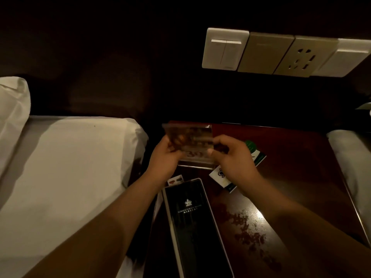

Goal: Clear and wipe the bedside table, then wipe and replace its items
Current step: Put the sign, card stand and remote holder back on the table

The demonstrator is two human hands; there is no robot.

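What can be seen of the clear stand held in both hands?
The clear stand looks like acrylic: a rectangular panel with a thicker lower edge, holding a blurred brownish card. It is held tilted over the dark table. The left hand grips its left side; the right hand pinches its right side.

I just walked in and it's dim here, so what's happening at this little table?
A person holds a clear plastic card stand above the dark bedside table, with the left hand and right hand each gripping a side. A black hotel folder and a green-and-white card lie on the tabletop, which shows smeary patches. No cloth is in view.
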